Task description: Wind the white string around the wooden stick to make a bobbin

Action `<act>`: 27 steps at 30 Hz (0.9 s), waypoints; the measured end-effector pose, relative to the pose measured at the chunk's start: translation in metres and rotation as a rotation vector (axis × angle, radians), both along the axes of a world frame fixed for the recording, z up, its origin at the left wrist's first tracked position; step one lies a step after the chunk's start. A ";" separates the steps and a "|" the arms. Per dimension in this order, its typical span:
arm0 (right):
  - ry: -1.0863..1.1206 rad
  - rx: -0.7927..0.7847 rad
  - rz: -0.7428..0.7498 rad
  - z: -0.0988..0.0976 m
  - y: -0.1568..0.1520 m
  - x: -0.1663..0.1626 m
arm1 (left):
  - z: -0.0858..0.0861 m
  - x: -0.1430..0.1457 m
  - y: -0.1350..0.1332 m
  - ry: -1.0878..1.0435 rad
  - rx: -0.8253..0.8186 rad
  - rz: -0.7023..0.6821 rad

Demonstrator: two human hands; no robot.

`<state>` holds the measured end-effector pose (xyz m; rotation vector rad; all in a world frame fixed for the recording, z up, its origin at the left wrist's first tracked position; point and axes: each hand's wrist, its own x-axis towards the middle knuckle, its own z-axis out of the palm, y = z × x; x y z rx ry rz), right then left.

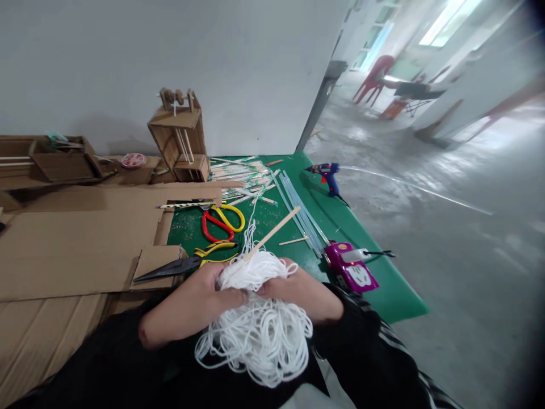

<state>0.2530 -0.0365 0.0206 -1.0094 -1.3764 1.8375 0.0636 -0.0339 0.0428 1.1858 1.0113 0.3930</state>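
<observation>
Both hands are at the near edge of the green-topped bench [387, 295], close to the person's body. The left hand [198, 298] and the right hand [304, 292] meet over a loose, tangled bundle of white cord [255, 335]. The fingers of both hands are curled shut on the upper part of the bundle, thumbs pressed into it. The lower loops hang free over the dark sleeves and lap.

A thin, pale wooden stick [275, 232] rises at a slant from the top of the bundle, between the hands. Whether either hand grips it cannot be told.

On the bench just beyond the left hand lie black-bladed shears with yellow handles [183, 264]. Behind them are scissors with red and yellow handles [221, 221]. A purple glue gun [351, 270] lies just beside the right hand. Clear glue sticks [300, 213] lie beyond it, and a blue glue gun [328, 175] stands at the far edge. Flat brown cardboard sheets [76, 238] cover the left of the bench, with a cardboard model [181, 139] behind.
</observation>
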 end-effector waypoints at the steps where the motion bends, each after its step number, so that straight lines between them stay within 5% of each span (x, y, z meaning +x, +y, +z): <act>1: -0.008 -0.003 -0.010 0.001 0.000 -0.001 | -0.002 0.000 0.000 -0.004 0.002 -0.001; 19: -0.208 0.249 -0.095 -0.007 -0.002 -0.004 | -0.012 0.002 0.000 -0.117 -0.064 0.127; 27: -0.420 0.660 0.169 -0.004 0.005 -0.006 | -0.009 0.006 -0.002 -0.054 -0.155 0.221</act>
